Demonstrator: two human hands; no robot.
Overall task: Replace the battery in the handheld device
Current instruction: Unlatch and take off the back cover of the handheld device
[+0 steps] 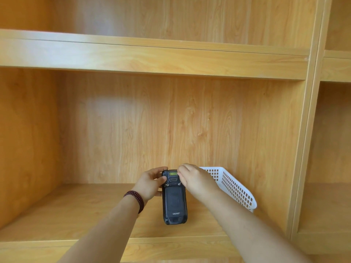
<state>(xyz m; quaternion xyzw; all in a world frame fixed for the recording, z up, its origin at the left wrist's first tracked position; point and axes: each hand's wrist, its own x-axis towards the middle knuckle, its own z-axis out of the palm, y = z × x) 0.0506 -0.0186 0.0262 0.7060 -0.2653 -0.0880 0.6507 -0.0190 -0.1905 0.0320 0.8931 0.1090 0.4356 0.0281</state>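
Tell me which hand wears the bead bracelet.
The left hand, gripping the handheld device from its left side. Dark red beads circle that wrist; the right hand, at the device's top, has a bare wrist.

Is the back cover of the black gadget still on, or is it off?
On. The handheld device shows its closed back cover; no battery shows.

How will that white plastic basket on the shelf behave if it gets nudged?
The white basket looks thin and full of holes, so it is probably light and would slide easily on the smooth wooden shelf. Its lattice walls may flex somewhat. It seems unlikely to roll.
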